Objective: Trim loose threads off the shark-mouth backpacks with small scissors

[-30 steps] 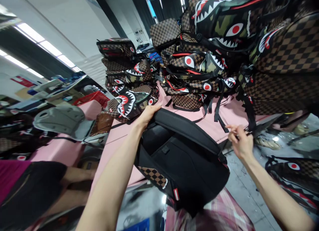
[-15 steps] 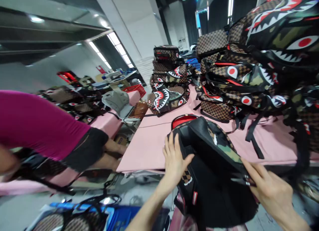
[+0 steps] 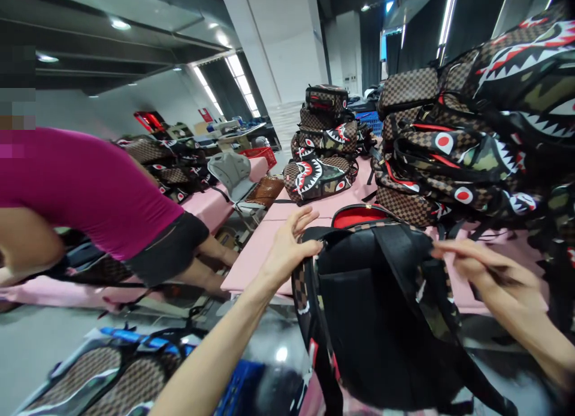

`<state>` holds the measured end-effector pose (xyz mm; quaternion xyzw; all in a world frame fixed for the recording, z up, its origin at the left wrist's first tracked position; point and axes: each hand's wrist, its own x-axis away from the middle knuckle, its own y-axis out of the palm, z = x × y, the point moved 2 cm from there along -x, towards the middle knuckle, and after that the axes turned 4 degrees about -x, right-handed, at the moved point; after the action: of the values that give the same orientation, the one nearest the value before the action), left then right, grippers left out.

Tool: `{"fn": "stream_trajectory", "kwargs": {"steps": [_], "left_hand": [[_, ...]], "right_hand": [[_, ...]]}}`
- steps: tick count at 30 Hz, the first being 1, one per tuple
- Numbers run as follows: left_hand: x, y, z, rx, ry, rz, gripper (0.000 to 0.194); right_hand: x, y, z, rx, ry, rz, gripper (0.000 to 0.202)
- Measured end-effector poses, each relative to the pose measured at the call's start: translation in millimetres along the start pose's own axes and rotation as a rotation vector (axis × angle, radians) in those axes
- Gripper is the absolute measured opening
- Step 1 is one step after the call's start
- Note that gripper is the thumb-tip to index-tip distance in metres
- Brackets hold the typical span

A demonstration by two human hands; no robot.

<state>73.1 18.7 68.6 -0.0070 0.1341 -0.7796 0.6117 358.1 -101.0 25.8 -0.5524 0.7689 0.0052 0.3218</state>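
Observation:
A backpack (image 3: 368,320) with a black padded panel facing up, checkered sides and a red-lined opening at its top stands at the edge of the pink table. My left hand (image 3: 291,242) is at its upper left corner, thumb against the edge and fingers stretched out apart from the thumb. On the other side, my right hand (image 3: 494,278) is at the upper right edge, its index fingertip by the black strap (image 3: 398,254). A dark, blurred tool, the small snips, lies within the curled fingers of that hand.
Piles of checkered and camouflage shark-face bags (image 3: 453,146) stand on the pink table (image 3: 260,248). A person in a magenta top (image 3: 103,194) bends over at the left. A grey chair (image 3: 229,173) is beyond. More bag pieces (image 3: 103,374) lie at the lower left, near a blue crate (image 3: 245,386).
The backpack has turned so its black panel faces me more squarely. My left hand has moved to its upper left corner; my right hand has risen, and the snips' blades no longer show clearly.

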Motion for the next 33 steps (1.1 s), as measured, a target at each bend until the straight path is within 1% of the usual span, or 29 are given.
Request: {"fn": "stream_trajectory", "kwargs": {"steps": [2,3,5,6,7,8,10,12,14,15,16,18,19,20,21,23,24,25,27,29,31,33], "left_hand": [[-2,9.1,16,0.021,-0.002,-0.038,0.069],[-2,14.1,22,0.017,0.003,-0.043,0.069],[-4,20.7,31,-0.012,-0.001,-0.03,0.068],[-6,21.5,32,-0.036,-0.012,-0.02,0.069],[-10,20.5,33,-0.065,-0.026,-0.014,0.069],[-14,18.4,31,-0.105,-0.046,-0.022,0.068],[-21,12.3,23,-0.229,-0.055,-0.038,0.063],[-23,6.5,10,-0.417,0.029,0.013,0.052],[-18,3.6,-3,-0.61,0.146,0.077,0.045],[-13,2.7,-9,-0.683,0.186,0.093,0.046],[-8,1.4,-13,-0.729,0.203,0.091,0.048],[0,-5.1,-18,-0.729,0.185,0.069,0.049],[1,-10.1,-18,-0.683,0.157,0.034,0.047],[1,-15.4,-19,-0.607,0.108,-0.038,0.041],[0,-20.1,-21,-0.501,0.034,-0.149,0.035],[-3,-25.3,-29,-0.2,-0.155,-0.412,0.033],[-4,-25.2,-35,-0.024,-0.24,-0.511,0.035],[-6,-23.2,-42,0.147,-0.298,-0.567,0.037],[-8,-14.7,-53,0.413,-0.337,-0.594,0.041],[-11,-3.3,-62,0.553,-0.325,-0.592,0.047],[-12,5.2,-67,0.596,-0.309,-0.588,0.049],[-10,6.8,-76,0.559,-0.309,-0.55,0.047]], "right_hand": [[-48,28,-30,-0.073,-0.088,-0.254,0.029],[-68,45,-39,-0.099,-0.109,-0.39,0.03],[-96,79,-44,-0.158,-0.147,-0.63,0.03],[-104,93,-41,-0.182,-0.164,-0.695,0.029],[-109,105,-36,-0.206,-0.166,-0.721,0.027],[-112,115,-30,-0.234,-0.151,-0.711,0.025],[-113,129,-16,-0.304,-0.056,-0.651,0.023],[-113,139,-7,-0.377,0.077,-0.624,0.022],[-115,145,-2,-0.434,0.157,-0.625,0.022],[-118,148,-1,-0.45,0.175,-0.631,0.022],[-120,149,0,-0.46,0.184,-0.643,0.022],[-126,152,3,-0.451,0.183,-0.691,0.024],[-129,152,5,-0.431,0.172,-0.727,0.026],[-130,152,7,-0.404,0.15,-0.77,0.027],[-132,152,9,-0.37,0.12,-0.813,0.028],[-132,150,10,-0.301,0.059,-0.896,0.028],[-132,148,10,-0.277,0.034,-0.929,0.029],[-131,147,8,-0.266,0.011,-0.953,0.03],[-128,146,3,-0.288,-0.037,-0.981,0.031],[-126,147,-1,-0.318,-0.059,-0.935,0.031],[-126,150,0,-0.32,-0.031,-0.836,0.031],[-128,154,8,-0.313,0.029,-0.713,0.032]]}}
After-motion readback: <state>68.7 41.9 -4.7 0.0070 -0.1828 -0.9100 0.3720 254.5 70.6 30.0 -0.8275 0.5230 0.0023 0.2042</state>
